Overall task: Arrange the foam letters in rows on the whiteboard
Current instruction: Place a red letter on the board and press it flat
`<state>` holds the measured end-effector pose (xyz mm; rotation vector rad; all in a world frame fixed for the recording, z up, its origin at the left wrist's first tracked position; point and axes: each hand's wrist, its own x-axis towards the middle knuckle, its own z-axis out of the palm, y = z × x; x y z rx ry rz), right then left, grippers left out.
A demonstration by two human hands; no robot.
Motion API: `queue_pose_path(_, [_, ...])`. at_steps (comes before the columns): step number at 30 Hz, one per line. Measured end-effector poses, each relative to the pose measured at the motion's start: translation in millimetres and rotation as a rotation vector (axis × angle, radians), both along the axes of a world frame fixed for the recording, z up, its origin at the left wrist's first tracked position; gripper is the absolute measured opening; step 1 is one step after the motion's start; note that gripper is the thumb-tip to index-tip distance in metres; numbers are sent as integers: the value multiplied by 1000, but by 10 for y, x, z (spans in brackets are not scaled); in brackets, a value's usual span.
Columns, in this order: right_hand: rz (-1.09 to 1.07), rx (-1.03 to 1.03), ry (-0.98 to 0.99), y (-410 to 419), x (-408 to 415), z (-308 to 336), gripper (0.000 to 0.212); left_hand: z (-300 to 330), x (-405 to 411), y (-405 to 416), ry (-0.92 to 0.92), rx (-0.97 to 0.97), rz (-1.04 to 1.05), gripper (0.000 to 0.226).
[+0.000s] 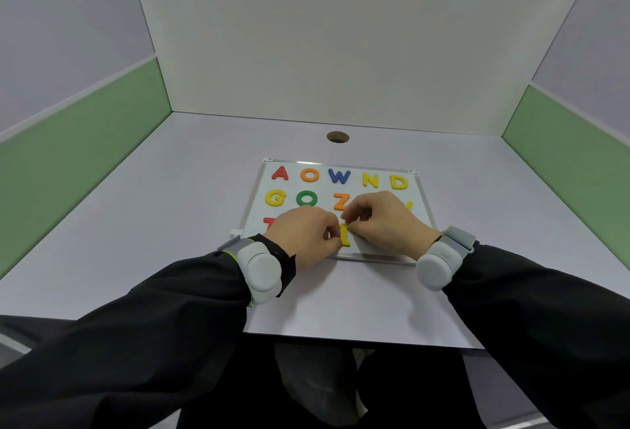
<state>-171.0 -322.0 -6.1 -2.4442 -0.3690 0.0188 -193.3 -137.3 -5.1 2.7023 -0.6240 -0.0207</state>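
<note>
1. Yellow letter I (345, 237): foam piece, lying flat in the near row of the whiteboard, middle position. Both hands meet over it. Judged to be the piece now being seated and squared so it lines up with the rows above.

2. Left hand (308, 236): fingers curled, thumb and forefinger closed against the left edge of the yellow letter I. The pinch looks light, as suits steadying rather than lifting.

3. Right hand (381, 220): fingers bent inward, tips at the upper right of the same letter. Whether it truly grips the piece or only nudges it cannot be told; the fingertips are hidden.

4. Whiteboard (375, 253): flat on the desk, framed, its near edge just ahead of the wrists. Lying flat keeps loose letters where they are put.

5. Far row, complete: red A (280, 173), orange O (310, 175), blue W (339, 176), yellow N (370, 180), yellow D (399, 182). Evenly spaced, apart from one another.

6. Middle row: yellow G (275, 198), green O (306, 198), orange Z (340, 201); a yellow piece (409, 206) shows past the right hand, its letter unreadable.

7. Near row, left end: red piece (269, 222), mostly hidden by the left hand.

8. Wrist units (260, 270): grey, one strapped on each forearm.

9. Desk (170, 224): pale surface, cable hole (337, 137) beyond the board.
</note>
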Motion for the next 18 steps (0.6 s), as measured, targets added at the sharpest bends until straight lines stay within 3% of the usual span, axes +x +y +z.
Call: queue_pose_path(18, [-24, -18, -4, 37, -24, 29, 16, 15, -6, 16, 6, 12, 6, 16])
